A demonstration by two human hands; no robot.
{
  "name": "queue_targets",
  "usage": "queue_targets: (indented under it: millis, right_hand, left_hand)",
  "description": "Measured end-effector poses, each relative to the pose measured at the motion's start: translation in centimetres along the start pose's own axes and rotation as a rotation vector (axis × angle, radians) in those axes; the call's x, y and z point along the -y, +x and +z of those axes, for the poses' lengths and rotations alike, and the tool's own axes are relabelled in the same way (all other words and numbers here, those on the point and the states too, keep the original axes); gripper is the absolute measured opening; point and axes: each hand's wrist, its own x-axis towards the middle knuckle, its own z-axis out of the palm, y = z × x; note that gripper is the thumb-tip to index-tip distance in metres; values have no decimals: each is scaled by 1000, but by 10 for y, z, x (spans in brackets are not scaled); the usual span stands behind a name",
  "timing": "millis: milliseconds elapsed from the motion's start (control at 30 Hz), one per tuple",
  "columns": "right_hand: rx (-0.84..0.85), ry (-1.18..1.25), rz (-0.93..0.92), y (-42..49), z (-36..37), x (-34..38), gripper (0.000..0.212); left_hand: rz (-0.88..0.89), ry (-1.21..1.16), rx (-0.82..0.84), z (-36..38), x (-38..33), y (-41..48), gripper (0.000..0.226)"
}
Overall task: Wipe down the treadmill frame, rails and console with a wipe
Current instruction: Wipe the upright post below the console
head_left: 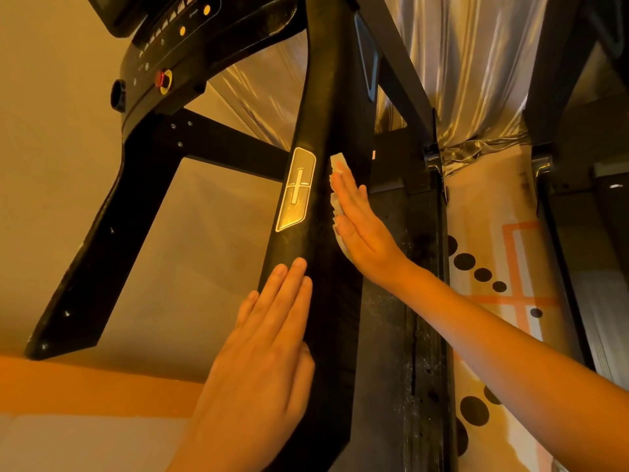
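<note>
Wipe (338, 164), white and crumpled, sits flattened between the right hand (360, 226) and the side face of the black treadmill rail (326, 97), its edges showing past the fingertips and along the thumb side. That grip is no clasp: the fingers lie straight and together, pressing the wipe to the rail rather than curling round it. Just beside the grip, on the rail's front face, is a metal plate (296, 189) marked with a plus. Below it the left hand (269, 338) rests flat on the same rail, holding nothing. The console (163, 46) is well above the grip. Soft, thin and limp, the wipe will likely bunch or slip under a flat palm, so pinching a folded edge should steady it. The rail looks stiff enough for firm pressure.
</note>
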Motion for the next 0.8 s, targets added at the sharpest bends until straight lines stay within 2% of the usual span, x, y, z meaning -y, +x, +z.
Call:
queue_targets:
  millis: [133, 233, 333, 433, 533, 600, 667, 800]
  right_hand:
    - [54, -119, -104, 14, -10, -1, 51]
    - [65, -183, -74, -2, -23, -28, 51]
    - [26, -160, -16, -5, -25, -34, 49]
    - [17, -98, -97, 15, -18, -7, 46]
    - [205, -192, -277, 47, -32, 21, 42]
    - [392, -323, -328, 65, -47, 30, 43]
    - [477, -419, -351, 72, -49, 33, 46]
    - [340, -362, -359, 47, -36, 27, 47]
  left_hand:
    - [13, 17, -1, 0, 0, 1, 67]
    - [25, -16, -9, 0, 0, -1, 67]
    - [16, 2, -3, 1, 1, -1, 67]
    - [4, 37, 20, 0, 1, 1, 67]
    - [10, 56, 17, -1, 1, 0, 67]
    - [14, 50, 9, -1, 1, 0, 67]
    - [19, 26, -1, -1, 1, 0, 66]
    - [27, 8, -10, -1, 0, 1, 66]
